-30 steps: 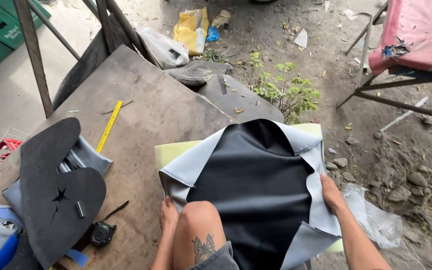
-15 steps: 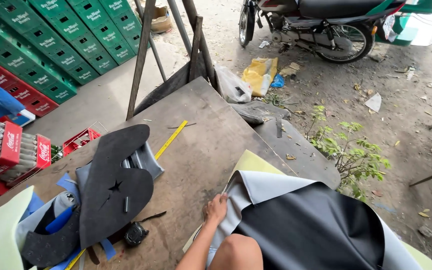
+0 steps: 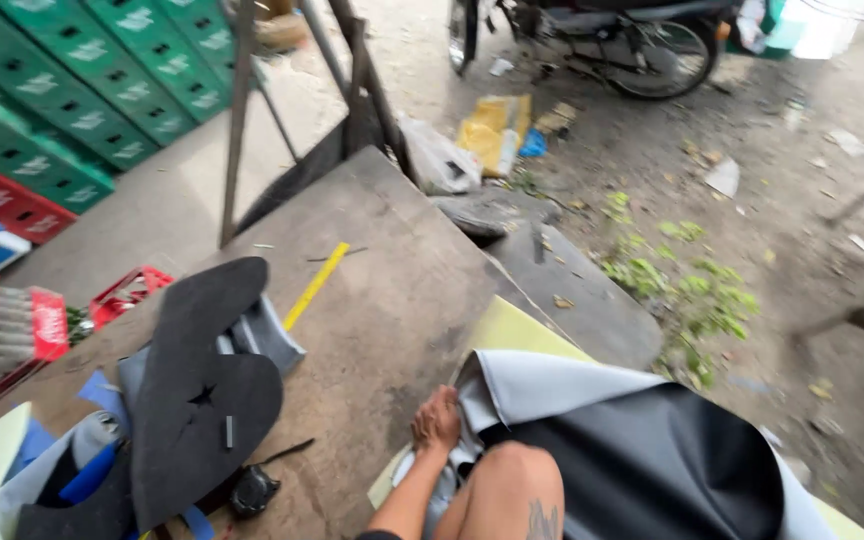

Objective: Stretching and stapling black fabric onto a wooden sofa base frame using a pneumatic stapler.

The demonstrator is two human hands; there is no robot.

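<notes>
wooden table (image 3: 392, 320) | yellow ruler (image 3: 316, 285) | black seat base (image 3: 202, 390) | grey-black cover (image 3: 632, 440)

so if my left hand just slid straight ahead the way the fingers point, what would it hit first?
The left hand rests at the edge of the grey cover, fingers pointing up the wooden board. Straight ahead looks like bare board; the yellow strip lies off to the left, though depth is hard to judge.
</notes>
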